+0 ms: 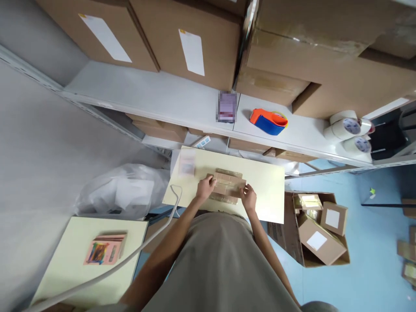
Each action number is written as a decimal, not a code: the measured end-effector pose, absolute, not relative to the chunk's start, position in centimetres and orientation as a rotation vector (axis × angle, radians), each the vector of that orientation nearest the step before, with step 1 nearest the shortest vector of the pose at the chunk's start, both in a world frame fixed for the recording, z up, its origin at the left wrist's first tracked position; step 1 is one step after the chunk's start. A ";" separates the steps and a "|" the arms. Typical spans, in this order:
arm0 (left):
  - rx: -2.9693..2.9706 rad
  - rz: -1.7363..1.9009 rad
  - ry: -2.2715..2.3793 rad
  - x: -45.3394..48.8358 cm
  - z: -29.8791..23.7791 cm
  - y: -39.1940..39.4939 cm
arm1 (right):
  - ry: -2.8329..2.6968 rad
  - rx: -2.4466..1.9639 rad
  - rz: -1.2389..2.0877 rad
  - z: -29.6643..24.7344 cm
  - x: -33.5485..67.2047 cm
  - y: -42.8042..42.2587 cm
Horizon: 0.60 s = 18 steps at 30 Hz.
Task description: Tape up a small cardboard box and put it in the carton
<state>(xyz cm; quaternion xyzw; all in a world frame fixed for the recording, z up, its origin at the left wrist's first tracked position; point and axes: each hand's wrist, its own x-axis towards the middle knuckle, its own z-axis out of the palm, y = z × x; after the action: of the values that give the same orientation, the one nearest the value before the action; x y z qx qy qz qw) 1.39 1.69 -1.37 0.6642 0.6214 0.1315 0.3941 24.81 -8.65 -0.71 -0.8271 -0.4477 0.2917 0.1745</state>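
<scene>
A small flattened-looking cardboard box [229, 184] with shiny tape on it lies on the pale yellow table [266, 184] in front of me. My left hand [205, 189] pinches its left edge, thumb near the top side. At the opposite edge, my right hand [248, 197] grips the cardboard with bent fingers. Taped flaps stick out beyond the upper and lower sides of the piece between my hands. What lies under it is hidden.
A white cable [175, 199] crosses the table's left end. On the shelf above sit an orange-and-blue tape dispenser [268, 122], tape rolls [349, 128] and large cartons [208, 43]. At right, an open carton [344, 255] holds several boxes. Pink books [105, 250] lie on a side table [61, 247].
</scene>
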 end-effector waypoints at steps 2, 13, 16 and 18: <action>1.640 0.378 1.577 1.0 -1.6 1.7 | -1.119 -2.350 0.910 -0.9 25.0 -8.6; 1.549 0.666 1.474 0.9 -0.2 0.3 | -1.001 -2.090 0.840 2.0 26.8 -10.7; 1.524 0.745 1.433 0.6 -0.5 -0.3 | -1.036 -2.115 0.765 1.7 27.6 -11.0; 1.477 0.703 1.474 0.3 -1.3 -0.9 | -1.031 -2.143 0.830 0.7 27.6 -11.2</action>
<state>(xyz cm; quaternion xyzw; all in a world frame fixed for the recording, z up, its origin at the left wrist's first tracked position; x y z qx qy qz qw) 0.31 -0.91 -1.31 0.5982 0.5969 0.2848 0.4525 27.64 -11.23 0.71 -0.8098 -0.3897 0.3137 0.3065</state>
